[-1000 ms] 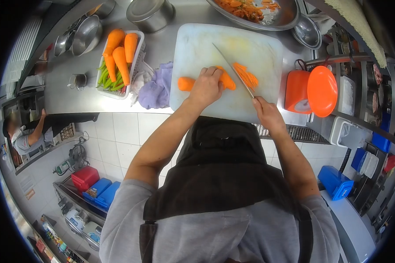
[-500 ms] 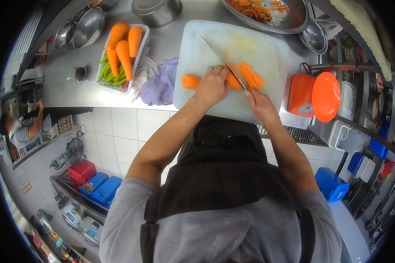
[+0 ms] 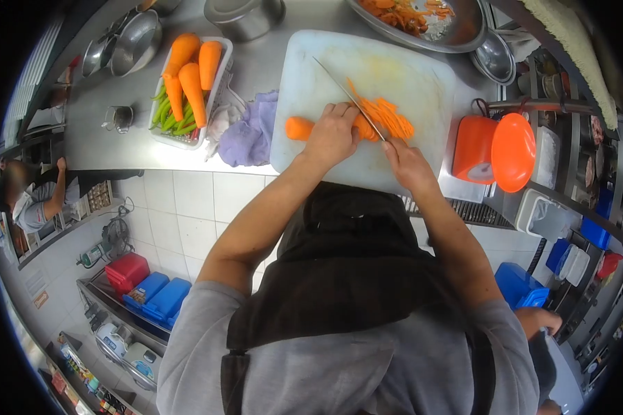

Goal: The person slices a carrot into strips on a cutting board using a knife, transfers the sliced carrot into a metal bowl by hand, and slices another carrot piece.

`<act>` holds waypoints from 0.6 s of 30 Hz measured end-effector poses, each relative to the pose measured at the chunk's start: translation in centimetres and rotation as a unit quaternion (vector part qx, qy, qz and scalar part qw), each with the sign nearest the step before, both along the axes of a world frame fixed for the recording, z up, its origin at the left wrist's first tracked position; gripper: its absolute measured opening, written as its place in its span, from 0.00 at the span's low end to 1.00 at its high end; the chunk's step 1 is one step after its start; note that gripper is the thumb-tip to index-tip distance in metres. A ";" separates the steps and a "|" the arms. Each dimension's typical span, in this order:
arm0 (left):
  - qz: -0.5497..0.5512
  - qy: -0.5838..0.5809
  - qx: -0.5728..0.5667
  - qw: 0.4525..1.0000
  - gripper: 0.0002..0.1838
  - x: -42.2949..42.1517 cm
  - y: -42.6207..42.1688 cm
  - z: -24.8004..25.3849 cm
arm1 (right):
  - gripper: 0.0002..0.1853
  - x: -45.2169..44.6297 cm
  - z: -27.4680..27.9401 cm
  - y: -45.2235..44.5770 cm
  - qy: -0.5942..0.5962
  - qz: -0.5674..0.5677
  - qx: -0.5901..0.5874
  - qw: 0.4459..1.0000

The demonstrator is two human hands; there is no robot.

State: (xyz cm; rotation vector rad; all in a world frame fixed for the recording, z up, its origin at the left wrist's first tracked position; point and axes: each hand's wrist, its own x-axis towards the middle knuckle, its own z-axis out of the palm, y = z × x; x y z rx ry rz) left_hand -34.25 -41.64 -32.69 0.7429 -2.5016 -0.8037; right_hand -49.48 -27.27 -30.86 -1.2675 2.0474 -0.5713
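My left hand (image 3: pixel 332 134) is closed over a peeled carrot (image 3: pixel 298 128) lying across the white cutting board (image 3: pixel 422 83). The carrot's rounded end sticks out to the left; much of its middle is under my fingers. Gripped in my right hand (image 3: pixel 410 164) is a kitchen knife (image 3: pixel 346 91), its handle mostly hidden. The blade slants up and left over the carrot's right part, close to my left fingertips. Thin carrot strips (image 3: pixel 396 119) lie piled on the board just right of the blade.
A white basket (image 3: pixel 218 93) of whole carrots and green chillies stands left of the board, beside a purple cloth (image 3: pixel 253 131). At the back right is a steel bowl (image 3: pixel 474 31) with carrot pieces. An orange scale (image 3: pixel 472 149) stands right. Another person's hand (image 3: pixel 543 320) shows lower right.
Another person's hand and arm have come into view at the lower right. My hands, the knife and the carrot stay nearly in place, and the view has shifted slightly.
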 end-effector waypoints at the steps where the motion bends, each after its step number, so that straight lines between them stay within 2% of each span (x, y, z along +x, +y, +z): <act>1: -0.001 0.001 -0.003 1.000 0.18 0.0 -0.1 0.0 | 0.21 0.1 0.1 0.2 -0.012 -0.010 -0.017 1.000; 3: 0.007 -0.006 0.001 1.000 0.17 0.0 0.0 -0.1 | 0.21 0.1 0.8 1.1 -0.023 -0.019 -0.033 0.999; 5: 0.006 -0.008 0.002 1.000 0.17 0.0 0.0 0.1 | 0.21 0.0 2.7 1.9 -0.061 -0.069 0.076 0.993; 8: 0.003 -0.007 -0.002 1.000 0.16 0.1 0.1 0.0 | 0.21 -0.2 5.0 4.2 -0.080 -0.051 0.111 0.989; 12: 0.002 -0.009 0.004 1.000 0.16 0.0 0.1 -0.1 | 0.22 0.0 4.1 2.7 -0.104 -0.044 0.153 0.982; 14: 0.004 -0.009 0.005 1.000 0.16 0.1 0.1 -0.5 | 0.20 0.4 1.1 1.3 -0.027 -0.021 0.030 0.999; 15: 0.006 -0.003 0.001 1.000 0.17 0.1 0.0 -0.5 | 0.20 0.5 0.0 1.3 -0.028 -0.022 0.028 0.999; 17: 0.004 -0.003 -0.004 1.000 0.17 0.0 -0.1 -0.4 | 0.20 0.5 -1.3 1.0 -0.006 -0.025 -0.086 0.996; 18: 0.004 -0.002 -0.001 1.000 0.17 0.0 0.1 -0.4 | 0.20 0.4 -1.0 0.9 -0.003 -0.025 -0.089 0.996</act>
